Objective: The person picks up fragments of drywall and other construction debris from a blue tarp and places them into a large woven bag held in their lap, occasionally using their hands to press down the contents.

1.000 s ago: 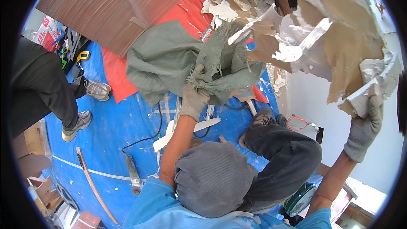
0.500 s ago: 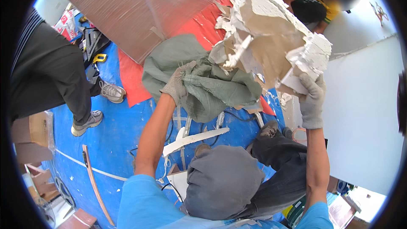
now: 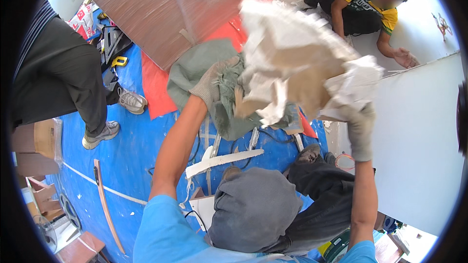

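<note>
My left hand (image 3: 210, 86), in a knitted work glove, is closed on the bunched edge of a grey-green woven sack (image 3: 187, 65). In my right hand (image 3: 360, 134), gloved too, is the near right corner of a big broken piece of plasterboard (image 3: 304, 63). The piece is raised and tilted over the sack's right side, with ragged white edges and torn brown paper. It is blurred by motion and hides much of the sack. My right fingertips are partly covered by the board.
A blue tarp (image 3: 131, 165) covers the floor. A white plasterboard strip (image 3: 224, 160) lies before my knee. A brown panel (image 3: 146, 9) leans beyond the sack, and a white panel (image 3: 414, 141) stands right. One person (image 3: 63, 68) stands left; another (image 3: 363, 5) crouches at the far right.
The plasterboard piece has swung left and down over the sack, and my right hand has come nearer to me. My left hand has shifted slightly away, still gripping the sack.
</note>
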`<state>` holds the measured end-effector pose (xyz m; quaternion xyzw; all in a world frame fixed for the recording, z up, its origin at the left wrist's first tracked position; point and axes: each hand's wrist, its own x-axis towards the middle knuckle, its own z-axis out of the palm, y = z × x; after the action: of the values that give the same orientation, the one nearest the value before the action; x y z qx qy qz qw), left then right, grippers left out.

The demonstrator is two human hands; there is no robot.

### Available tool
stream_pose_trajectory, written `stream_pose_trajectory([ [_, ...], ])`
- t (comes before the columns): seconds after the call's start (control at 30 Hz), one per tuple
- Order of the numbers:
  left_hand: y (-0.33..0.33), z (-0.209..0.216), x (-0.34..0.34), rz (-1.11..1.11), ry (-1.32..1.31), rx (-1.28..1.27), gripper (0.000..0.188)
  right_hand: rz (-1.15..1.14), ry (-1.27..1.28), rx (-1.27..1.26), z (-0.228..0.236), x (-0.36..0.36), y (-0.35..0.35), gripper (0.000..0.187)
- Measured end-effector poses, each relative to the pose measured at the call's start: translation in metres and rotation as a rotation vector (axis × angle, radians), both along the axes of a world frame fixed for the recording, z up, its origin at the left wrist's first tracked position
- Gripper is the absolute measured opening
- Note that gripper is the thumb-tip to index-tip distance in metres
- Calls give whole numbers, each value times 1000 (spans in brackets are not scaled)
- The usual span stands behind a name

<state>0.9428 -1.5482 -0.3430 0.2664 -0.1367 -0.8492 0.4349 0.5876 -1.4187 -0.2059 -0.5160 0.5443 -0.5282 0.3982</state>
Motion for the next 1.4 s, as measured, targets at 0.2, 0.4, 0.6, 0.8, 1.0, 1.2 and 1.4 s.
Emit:
stream_pose_trajectory([
  [0.2,-15,29,12,75,-212,-87,34,64,332,-34,-56,19,19,65],
  [0.4,7,55,-5,279,-1171,-734,38,21,975,-204,-55,17,-17,66],
  [0.6,-7,55,-48,91,-1844,-972,35,97,998,-425,-70,88,-16,69],
  [0.8,7,115,-56,278,-1306,-953,31,268,1105,-271,-67,129,-55,59],
  [1.0,6,114,-59,235,-1913,-1211,28,235,1290,-160,-85,149,-130,35],
  [1.2,-5,122,76,300,-1215,-464,29,329,1368,-311,-47,142,-125,36],
  [1.4,4,76,89,443,-762,-594,27,93,1131,-505,-64,120,-102,52],
])
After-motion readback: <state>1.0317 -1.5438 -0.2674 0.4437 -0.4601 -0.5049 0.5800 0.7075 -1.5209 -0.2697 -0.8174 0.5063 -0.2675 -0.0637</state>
